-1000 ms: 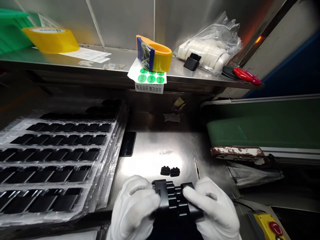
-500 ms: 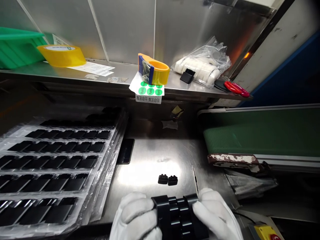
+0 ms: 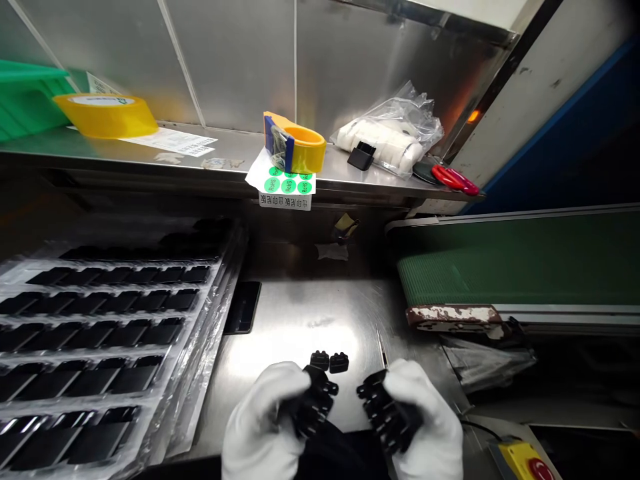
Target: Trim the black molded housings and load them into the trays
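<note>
My left hand (image 3: pixel 263 423), in a white glove, is closed on a black plastic part (image 3: pixel 316 403) with rounded pegs along it. In my gloved right hand (image 3: pixel 425 420) is a similar black pegged plastic part (image 3: pixel 383 407), its pegs tilted toward the left one. A gap separates the two parts, and motion blurs their lower ends. Just beyond them on the metal table (image 3: pixel 295 307), two small black pieces (image 3: pixel 320 361) with knobs on top lie side by side. A thin metal tool (image 3: pixel 382 350) rests near my right fingertips, partly hidden.
Trays of black parts (image 3: pixel 135 375) are stacked at left, beside a dark phone (image 3: pixel 243 307). A green conveyor belt (image 3: pixel 525 257) runs at right. The shelf holds yellow tape (image 3: pixel 107 117), a tape dispenser (image 3: pixel 300 147), bagged white material (image 3: pixel 387 143) and red-handled scissors (image 3: pixel 454 179).
The two black parts, close together before, have been drawn apart and turned, so their pegs now show. My hands have rotated with them. The view has shifted slightly.
</note>
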Demonstrator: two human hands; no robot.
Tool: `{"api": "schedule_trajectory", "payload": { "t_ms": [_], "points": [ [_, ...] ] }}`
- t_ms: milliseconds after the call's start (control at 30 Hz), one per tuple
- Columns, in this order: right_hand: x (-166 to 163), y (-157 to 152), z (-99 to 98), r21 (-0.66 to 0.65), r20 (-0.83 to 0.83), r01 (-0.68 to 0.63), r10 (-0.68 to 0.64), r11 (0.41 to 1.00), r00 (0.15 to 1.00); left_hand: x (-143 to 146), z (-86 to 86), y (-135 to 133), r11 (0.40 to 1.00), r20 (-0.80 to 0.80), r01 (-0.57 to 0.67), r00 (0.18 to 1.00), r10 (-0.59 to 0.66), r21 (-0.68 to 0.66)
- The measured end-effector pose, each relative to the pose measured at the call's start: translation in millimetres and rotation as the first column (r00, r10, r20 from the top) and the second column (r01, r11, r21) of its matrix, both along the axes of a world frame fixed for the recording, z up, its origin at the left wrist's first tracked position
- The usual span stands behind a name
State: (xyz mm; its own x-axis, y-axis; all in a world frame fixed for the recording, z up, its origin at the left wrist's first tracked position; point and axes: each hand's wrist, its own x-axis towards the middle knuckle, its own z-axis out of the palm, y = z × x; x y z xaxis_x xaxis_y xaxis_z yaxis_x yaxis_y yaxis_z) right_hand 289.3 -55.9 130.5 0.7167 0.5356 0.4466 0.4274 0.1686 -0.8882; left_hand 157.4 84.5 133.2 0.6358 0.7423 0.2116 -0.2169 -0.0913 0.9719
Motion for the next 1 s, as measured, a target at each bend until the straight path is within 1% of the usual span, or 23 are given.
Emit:
{"api": "schedule_trajectory", "payload": {
  "t_ms": [33,67,100,133,167,200,233,267,333,367,433,467,500,533,600,633,667,700,767,833,900,967,1000],
  "points": [
    [2.7,-0.6,1.6,0.018,-0.244,-0.039,0.042,0.999,0.969,4.7,0.8,1.6,0.987,-0.006,0.053,0.998,-0.054,-0.151],
    [4.8,-1.4,3.2,0.047,-0.485,-0.088,0.099,0.995,0.869,8.2,1.3,3.0,0.949,-0.005,0.107,0.994,-0.113,-0.297],
    [6.1,-2.4,4.3,0.079,-0.673,-0.134,0.153,0.988,0.724,10.2,1.5,4.0,0.891,0.014,0.173,0.983,-0.184,-0.420],
    [6.6,-3.7,4.9,0.113,-0.792,-0.180,0.197,0.977,0.578,10.8,1.4,4.6,0.823,0.053,0.253,0.963,-0.263,-0.508],
    [6.4,-5.4,4.8,0.134,-0.848,-0.224,0.229,0.965,0.479,10.2,1.0,4.7,0.761,0.111,0.325,0.941,-0.320,-0.561],
    [5.4,-7.4,4.4,0.128,-0.860,-0.274,0.244,0.953,0.448,8.8,0.2,4.4,0.711,0.175,0.387,0.918,-0.356,-0.587],
    [3.9,-9.4,3.6,0.090,-0.841,-0.326,0.248,0.941,0.482,7.0,-0.9,3.7,0.667,0.243,0.448,0.891,-0.382,-0.595],
    [2.0,-11.4,2.9,0.040,-0.786,-0.373,0.260,0.927,0.561,5.2,-2.2,2.7,0.646,0.307,0.498,0.867,-0.394,-0.578],
    [-2.5,-14.5,2.0,-0.034,-0.608,-0.442,0.332,0.896,0.721,2.7,-4.7,0.1,0.671,0.385,0.543,0.837,-0.388,-0.504],
    [-4.9,-15.2,2.2,-0.053,-0.522,-0.467,0.374,0.883,0.766,2.2,-5.8,-1.3,0.682,0.407,0.556,0.826,-0.389,-0.476],
    [-9.5,-14.6,3.9,-0.046,-0.454,-0.482,0.411,0.875,0.791,2.8,-6.9,-3.2,0.687,0.420,0.563,0.819,-0.391,-0.460],
    [-11.4,-13.3,5.4,-0.020,-0.500,-0.478,0.406,0.878,0.765,3.6,-6.8,-3.6,0.690,0.416,0.556,0.824,-0.385,-0.464],
    [-12.9,-11.4,7.1,0.019,-0.590,-0.486,0.402,0.874,0.700,4.5,-6.4,-3.6,0.687,0.406,0.548,0.831,-0.381,-0.477],
    [-13.8,-9.1,9.2,0.069,-0.688,-0.498,0.403,0.864,0.603,5.5,-5.7,-3.3,0.668,0.400,0.555,0.828,-0.392,-0.496],
    [-14.0,-4.5,13.7,0.183,-0.811,-0.525,0.429,0.831,0.397,6.9,-3.9,-2.5,0.591,0.398,0.596,0.803,-0.444,-0.544],
    [-13.2,-2.8,15.6,0.223,-0.832,-0.538,0.447,0.813,0.330,7.5,-3.1,-2.4,0.551,0.399,0.620,0.783,-0.476,-0.559],
    [-12.1,-1.7,17.0,0.244,-0.830,-0.545,0.464,0.802,0.311,8.1,-2.4,-2.4,0.529,0.394,0.624,0.778,-0.489,-0.575],
    [-10.5,-1.5,17.3,0.242,-0.817,-0.534,0.467,0.810,0.340,8.8,-2.0,-2.7,0.526,0.379,0.610,0.788,-0.485,-0.593],
    [-6.7,-3.8,14.2,0.192,-0.803,-0.481,0.418,0.855,0.424,11.0,-2.3,-3.0,0.550,0.316,0.517,0.850,-0.421,-0.656],
    [-2.7,-9.4,5.3,0.140,-0.819,-0.397,0.332,0.907,0.469,15.6,-4.4,-1.1,0.530,0.224,0.417,0.893,-0.391,-0.739],
    [0.0,-18.1,-7.7,0.135,-0.856,-0.307,0.267,0.942,0.443,24.3,-8.0,3.1,0.478,0.125,0.347,0.892,-0.435,-0.807],
    [0.0,-30.5,-22.2,0.168,-0.884,-0.195,0.235,0.966,0.405,39.7,-11.9,6.3,0.431,0.034,0.293,0.856,-0.515,-0.853],
    [-0.7,-38.7,-29.5,0.177,-0.889,-0.123,0.212,0.977,0.406,50.7,-13.9,5.6,0.411,-0.002,0.276,0.828,-0.560,-0.869]
  ]
}}
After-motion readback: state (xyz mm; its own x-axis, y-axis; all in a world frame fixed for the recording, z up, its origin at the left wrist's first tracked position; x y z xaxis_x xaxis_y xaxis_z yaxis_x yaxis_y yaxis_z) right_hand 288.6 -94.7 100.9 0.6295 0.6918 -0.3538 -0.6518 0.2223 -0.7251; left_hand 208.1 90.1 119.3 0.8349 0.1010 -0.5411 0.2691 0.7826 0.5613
